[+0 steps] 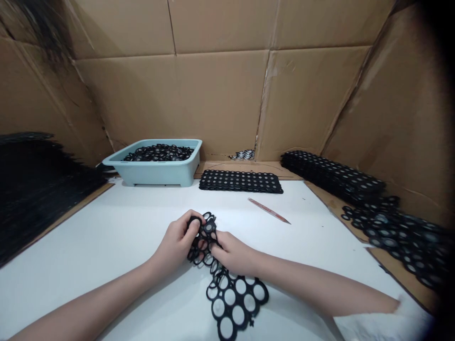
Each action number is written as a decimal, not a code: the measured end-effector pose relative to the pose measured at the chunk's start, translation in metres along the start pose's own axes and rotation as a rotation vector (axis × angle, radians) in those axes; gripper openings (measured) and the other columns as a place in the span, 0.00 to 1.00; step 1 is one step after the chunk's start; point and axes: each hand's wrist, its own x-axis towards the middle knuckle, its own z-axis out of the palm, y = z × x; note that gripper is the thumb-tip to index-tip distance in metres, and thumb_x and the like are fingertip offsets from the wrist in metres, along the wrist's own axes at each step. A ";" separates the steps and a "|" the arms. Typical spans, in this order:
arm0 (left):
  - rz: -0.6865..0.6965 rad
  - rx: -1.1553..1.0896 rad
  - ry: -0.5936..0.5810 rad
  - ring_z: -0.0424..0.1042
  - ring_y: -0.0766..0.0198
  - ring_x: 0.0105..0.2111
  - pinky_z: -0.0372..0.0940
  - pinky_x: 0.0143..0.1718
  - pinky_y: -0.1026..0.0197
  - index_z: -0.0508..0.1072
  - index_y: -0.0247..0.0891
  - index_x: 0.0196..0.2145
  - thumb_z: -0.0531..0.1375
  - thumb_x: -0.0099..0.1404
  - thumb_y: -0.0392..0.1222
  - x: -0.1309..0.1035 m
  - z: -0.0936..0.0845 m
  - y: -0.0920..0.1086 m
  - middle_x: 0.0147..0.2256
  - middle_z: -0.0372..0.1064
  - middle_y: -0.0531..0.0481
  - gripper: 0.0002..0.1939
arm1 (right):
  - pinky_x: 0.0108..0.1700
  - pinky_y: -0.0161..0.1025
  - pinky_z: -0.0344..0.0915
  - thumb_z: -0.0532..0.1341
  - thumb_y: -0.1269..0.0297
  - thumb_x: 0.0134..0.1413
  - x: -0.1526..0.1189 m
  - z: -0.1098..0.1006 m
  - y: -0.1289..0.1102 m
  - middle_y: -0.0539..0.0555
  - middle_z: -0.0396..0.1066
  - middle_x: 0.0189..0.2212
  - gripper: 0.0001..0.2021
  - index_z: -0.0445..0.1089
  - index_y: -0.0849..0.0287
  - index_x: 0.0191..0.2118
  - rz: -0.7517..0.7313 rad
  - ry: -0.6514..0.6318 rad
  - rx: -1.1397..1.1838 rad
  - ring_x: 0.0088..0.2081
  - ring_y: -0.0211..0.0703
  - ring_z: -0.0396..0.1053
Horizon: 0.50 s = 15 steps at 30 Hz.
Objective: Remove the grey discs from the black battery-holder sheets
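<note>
Both hands grip one black sheet of joined rings [238,298] above the white tabletop. My left hand [181,237] is closed on its bunched upper end, thumb pressed on top. Close beside it, my right hand [231,251] pinches the same sheet, its fingertips partly hidden behind the rings. The lower part of the sheet spreads out toward me, with large round holes through which the white surface shows. Some loose-looking rings and small discs cluster between the two hands.
A light blue basin [159,173] holds many black rings. Behind my hands lies a flat black perforated sheet [241,182], with a pointed red-and-silver strip [269,210] nearer. Stacked sheets [334,177] and loose ring pieces [398,232] are at right; a dark pile [46,189] is at left. Cardboard walls surround the table.
</note>
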 end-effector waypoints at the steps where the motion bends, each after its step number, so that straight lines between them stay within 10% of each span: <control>1: -0.019 -0.059 0.019 0.63 0.67 0.18 0.58 0.19 0.67 0.60 0.38 0.33 0.46 0.63 0.48 0.002 -0.001 -0.003 0.19 0.59 0.56 0.11 | 0.39 0.35 0.61 0.47 0.76 0.49 0.000 0.000 0.000 0.52 0.66 0.31 0.11 0.64 0.61 0.34 -0.011 0.004 0.014 0.33 0.38 0.63; 8: 0.079 -0.131 0.555 0.50 0.72 0.16 0.47 0.16 0.70 0.62 0.36 0.34 0.48 0.61 0.47 0.022 -0.030 -0.010 0.17 0.46 0.59 0.12 | 0.39 0.34 0.60 0.46 0.77 0.49 -0.002 0.000 -0.001 0.51 0.66 0.30 0.10 0.62 0.62 0.30 -0.058 -0.070 0.015 0.34 0.37 0.63; 15: 0.201 0.505 0.028 0.65 0.65 0.29 0.59 0.31 0.64 0.60 0.40 0.43 0.45 0.63 0.44 0.002 -0.008 -0.001 0.31 0.65 0.51 0.12 | 0.33 0.32 0.60 0.49 0.71 0.50 -0.002 0.004 0.005 0.50 0.64 0.29 0.05 0.61 0.61 0.33 -0.001 -0.001 -0.024 0.30 0.36 0.61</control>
